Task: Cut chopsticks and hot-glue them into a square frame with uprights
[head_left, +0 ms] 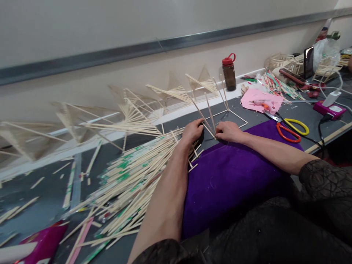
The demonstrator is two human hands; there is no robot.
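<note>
A frame of thin wooden sticks sits on the dark grey table, with several uprights rising from a four-sided base. My left hand has its fingers closed at the near-left base stick of this frame. At the near corner, my right hand pinches the stick's end, its fingertips beside the foot of an upright. Exactly how each fingertip meets the wood is partly hidden. Purple cloth spreads over the table edge and my lap, just below both hands.
Loose sticks and wrappers are heaped on the left. Twisted stick models line the wall. Rightward lie scissors, a glue gun on pink paper, a magenta power strip with cables, and a red-capped bottle behind.
</note>
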